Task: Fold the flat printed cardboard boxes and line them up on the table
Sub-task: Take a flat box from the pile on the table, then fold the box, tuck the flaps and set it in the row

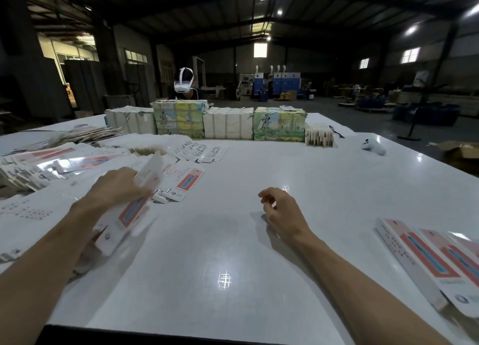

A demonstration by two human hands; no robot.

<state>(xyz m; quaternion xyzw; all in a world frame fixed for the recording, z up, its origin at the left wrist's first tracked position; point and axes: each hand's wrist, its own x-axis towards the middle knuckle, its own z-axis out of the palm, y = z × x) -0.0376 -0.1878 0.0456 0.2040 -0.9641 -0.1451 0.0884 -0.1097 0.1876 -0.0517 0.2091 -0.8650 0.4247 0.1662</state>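
Flat card carton (134, 210) held over a glossy white bench (220, 241)

The left hand (121, 186) grips the thin, motion-blurred carton, white with a red-and-blue panel, at the bench's left side beside slumped heaps of flat blanks (39, 163). The right hand (280, 212) hangs loosely curled, holding nothing. Long rectangular folded boxes (427, 261) lie side by side at the right edge.

A: Where's the held blank (129, 212)?
B: Off the table, tilted, left of centre, gripped by the left hand (116, 186). White w/ red-orange panel & blue strip. Blurred, so no finer detail.
A: Other flats?
B: Heap of flat blanks (39, 163) far left, overlapping. Single blank (185, 182) lies flat just beyond the held one, print up. Fanned row (199, 150) behind it, black text showing.
A: Folded ones?
B: Folded boxes (427, 261) at right edge, at least 2, lying side by side, touching. Long, slim, same red/blue print.
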